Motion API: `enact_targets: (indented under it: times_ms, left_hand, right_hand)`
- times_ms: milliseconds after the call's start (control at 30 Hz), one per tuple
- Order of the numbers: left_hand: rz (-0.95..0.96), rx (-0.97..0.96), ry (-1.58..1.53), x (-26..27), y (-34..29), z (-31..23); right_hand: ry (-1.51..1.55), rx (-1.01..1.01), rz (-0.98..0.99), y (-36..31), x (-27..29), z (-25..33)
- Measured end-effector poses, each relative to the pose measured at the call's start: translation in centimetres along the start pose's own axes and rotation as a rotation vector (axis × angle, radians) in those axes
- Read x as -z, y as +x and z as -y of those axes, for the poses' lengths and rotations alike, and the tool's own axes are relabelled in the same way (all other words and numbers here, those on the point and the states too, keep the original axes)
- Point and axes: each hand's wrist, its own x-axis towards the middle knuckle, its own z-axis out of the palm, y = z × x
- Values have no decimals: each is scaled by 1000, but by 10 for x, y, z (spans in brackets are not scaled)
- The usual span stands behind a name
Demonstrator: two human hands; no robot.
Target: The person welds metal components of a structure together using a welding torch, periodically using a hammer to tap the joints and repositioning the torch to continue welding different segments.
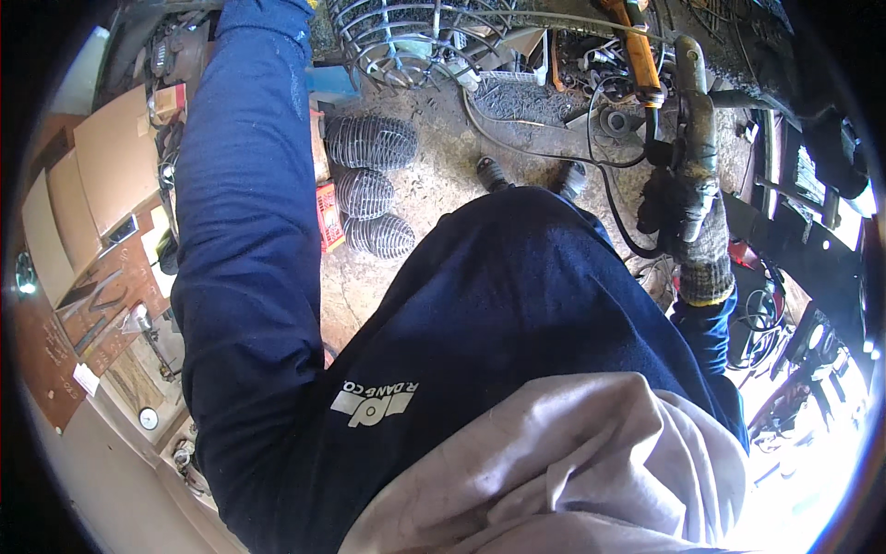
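My right hand, in a grey knit glove with dark-coated fingers, is closed around the lower end of a worn metal pipe. The pipe runs up from the hand and curves at its top. My left arm stretches to the top edge, where its hand is cut off. Close to where that sleeve ends is a round wire cage of curved rods. An orange-bodied power tool lies to the left of the pipe, its dark cable looping down toward my right hand.
Several rounded wire cages stand on the floor at left of centre, beside a red crate. Cables cross the concrete near my feet. Cardboard and a brown board are at far left. Metal scrap clutters the right.
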Motion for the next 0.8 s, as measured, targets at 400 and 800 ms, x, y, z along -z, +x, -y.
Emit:
enact_targets:
  times_ms: [400, 800]
  left_hand:
    - [-11, 21, -10, -1, 1, -8]
    - [-13, 63, 82, 0, 0, -18]
  right_hand:
    - [-179, -43, -18, 1, -13, 13]
    - [-629, -73, -28, 14, -2, 11]
